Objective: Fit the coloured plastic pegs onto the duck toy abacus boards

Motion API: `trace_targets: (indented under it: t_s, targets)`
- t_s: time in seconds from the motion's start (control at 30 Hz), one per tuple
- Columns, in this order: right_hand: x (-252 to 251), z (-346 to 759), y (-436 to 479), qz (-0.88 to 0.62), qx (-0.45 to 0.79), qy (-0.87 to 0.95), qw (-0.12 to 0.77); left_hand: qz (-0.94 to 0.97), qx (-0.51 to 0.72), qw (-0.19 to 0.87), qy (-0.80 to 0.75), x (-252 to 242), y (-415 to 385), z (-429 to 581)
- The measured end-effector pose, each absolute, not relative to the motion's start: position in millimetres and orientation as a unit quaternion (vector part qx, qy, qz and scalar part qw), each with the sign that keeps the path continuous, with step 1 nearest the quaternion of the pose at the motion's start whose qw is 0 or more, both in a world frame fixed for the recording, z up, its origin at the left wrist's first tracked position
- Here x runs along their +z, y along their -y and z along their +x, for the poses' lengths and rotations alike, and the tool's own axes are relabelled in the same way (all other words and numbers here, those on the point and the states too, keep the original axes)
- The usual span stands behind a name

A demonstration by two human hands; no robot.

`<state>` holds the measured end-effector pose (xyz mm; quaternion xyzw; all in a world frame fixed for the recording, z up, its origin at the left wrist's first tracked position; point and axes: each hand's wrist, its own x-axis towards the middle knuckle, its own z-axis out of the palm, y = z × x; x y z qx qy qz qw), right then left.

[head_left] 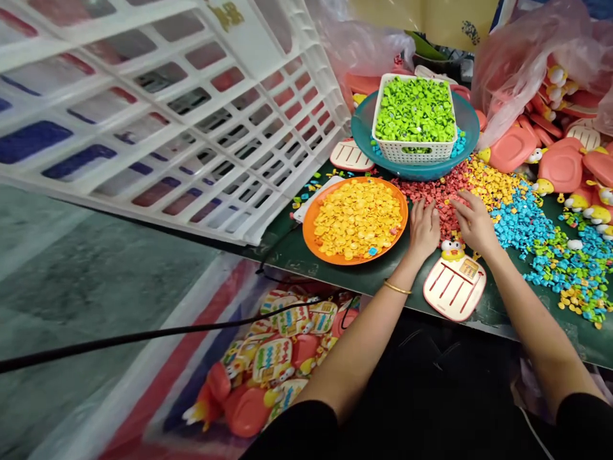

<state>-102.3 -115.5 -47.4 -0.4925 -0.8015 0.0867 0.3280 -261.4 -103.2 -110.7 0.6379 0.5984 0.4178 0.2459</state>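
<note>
Both of the person's hands are down on the heap of small red pieces (438, 191) in the middle of the green bench (383, 271). The left hand (424, 227) lies palm down with its fingers stretched out flat and close together, holding nothing that I can see. The right hand (474, 220) has its fingers bent, the tips sunk in among the pieces, and I cannot tell whether it has pinched any up. Just behind the hands, on the person's side, lies a white duck-shaped toy board (454, 284) with red bars. Its long axis runs from the bench edge straight away from the person, and the yellow duck head (451, 249) at the far end sits between the two wrists, just short of the red heap. The right wrist passes close beside the board's upper corner, so that hand looks a touch nearer to it than the left. To the left of the left hand, nearly touching it, is an orange plate (316, 217) heaped with yellow pieces. Beyond the heap, a white basket (416, 152) of green pieces stands in a teal bowl (467, 121). Loose blue pieces (522, 220) spread off to the right, with pink duck boards (560, 167) piled behind them.
</note>
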Motion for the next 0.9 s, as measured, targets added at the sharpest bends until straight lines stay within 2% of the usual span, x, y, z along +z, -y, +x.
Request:
trace_targets:
  t_s: [0.07, 0.17, 0.27, 0.4, 0.5, 0.57, 0.73, 0.9]
  targets:
    - [-48.2, -99.8, 168.5, -0.562, 0.082, 0.737, 0.367, 0.640, 0.423, 0.280, -0.577, -112.7, 115.4, -258.9]
    - [-57.5, -103.6, 244.7, -0.597, 0.115, 0.728, 0.316, 0.617, 0.426, 0.341, -0.568, -108.3, 125.6, -249.9]
    - [-66.5, -100.7, 284.4, -0.551, 0.164, 0.757, 0.310, 0.602, 0.417, 0.378, -0.566, -93.4, 132.3, -245.1]
    - [-59.9, -75.5, 269.2, -0.482, 0.245, 0.757, 0.367, 0.714, 0.407, 0.290, -0.490, -67.9, 164.1, -259.8]
    - [-49.0, -65.4, 226.6, -0.578, 0.191, 0.690, 0.391, 0.853, 0.296, 0.267, -0.338, -60.3, 206.2, -274.8]
    - [-44.3, -71.2, 195.8, -0.642, 0.164, 0.674, 0.327, 0.891, 0.228, 0.261, -0.294, -61.4, 234.1, -278.2]
    - [-38.0, -99.6, 151.4, -0.703, 0.180, 0.682, 0.091, 0.886, 0.175, 0.247, -0.352, -63.8, 276.5, -262.1]
    - [-34.0, -103.0, 149.1, -0.707, 0.154, 0.690, 0.012, 0.865, 0.185, 0.230, -0.406, -61.7, 286.9, -244.8]
